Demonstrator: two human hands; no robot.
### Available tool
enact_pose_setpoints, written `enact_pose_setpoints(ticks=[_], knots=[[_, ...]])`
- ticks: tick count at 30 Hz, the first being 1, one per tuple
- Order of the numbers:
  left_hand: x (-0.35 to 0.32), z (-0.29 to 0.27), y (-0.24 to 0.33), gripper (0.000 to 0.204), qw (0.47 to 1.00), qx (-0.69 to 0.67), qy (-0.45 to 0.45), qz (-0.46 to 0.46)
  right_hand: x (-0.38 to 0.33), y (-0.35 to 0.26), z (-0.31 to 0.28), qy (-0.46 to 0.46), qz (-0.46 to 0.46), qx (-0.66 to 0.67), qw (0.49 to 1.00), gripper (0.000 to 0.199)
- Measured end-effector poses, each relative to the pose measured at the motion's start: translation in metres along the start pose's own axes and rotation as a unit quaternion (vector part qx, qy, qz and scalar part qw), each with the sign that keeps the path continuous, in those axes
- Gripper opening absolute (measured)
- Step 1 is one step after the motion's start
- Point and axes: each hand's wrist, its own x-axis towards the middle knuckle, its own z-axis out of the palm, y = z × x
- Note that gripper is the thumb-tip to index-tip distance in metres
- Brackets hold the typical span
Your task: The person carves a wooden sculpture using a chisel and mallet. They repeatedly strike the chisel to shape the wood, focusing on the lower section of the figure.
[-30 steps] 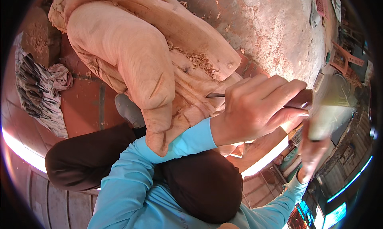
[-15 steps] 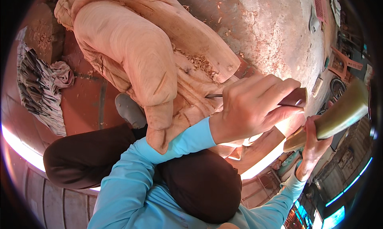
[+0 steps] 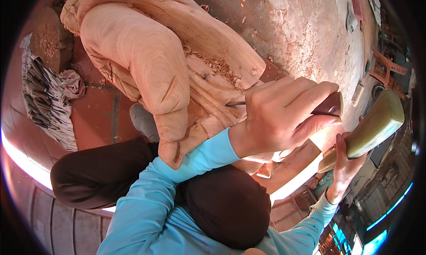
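My left hand [image 3: 279, 115] is wrapped round a wood chisel [image 3: 328, 106]; its dark red-brown handle sticks out past my fingers, and the thin blade points left. The blade's end lies against carved folds of a large pale wooden carving [image 3: 137, 55], beside curled wood shavings [image 3: 219, 68]. Further right, my right hand [image 3: 348, 162] grips a wooden mallet [image 3: 377, 124] with a thick, worn, greenish-brown head. The mallet is raised and apart from the chisel's butt. Part of the carving is hidden behind my left hand and sleeve.
Several carving tools [image 3: 42, 86] lie in a row on a striped cloth [image 3: 62, 128] at the left. A shavings-covered block [image 3: 46, 37] stands behind it. My grey shoe [image 3: 144, 122] rests on the red floor beside the carving. An orange plastic chair [image 3: 384, 68] is at far right.
The mallet has dropped slightly and tilted, its head nearer the chisel's butt. In the picture, the carving has shifted a little left. My left hand still holds the chisel in much the same place.
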Motion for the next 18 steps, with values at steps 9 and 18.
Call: enact_pose_setpoints(ticks=[9, 18], knots=[[0.01, 0.009, 0.021, 0.037, 0.996, 0.07, -0.01, 0.058, -0.001, 0.013, -0.004, -0.013, -0.072, -0.041, 0.996, 0.045], [-0.004, 0.024, -0.003, 0.036, 0.997, 0.074, -0.007, -0.016, -0.007, -0.006, 0.002, -0.018, 0.029, 0.041, 0.999, 0.054]])
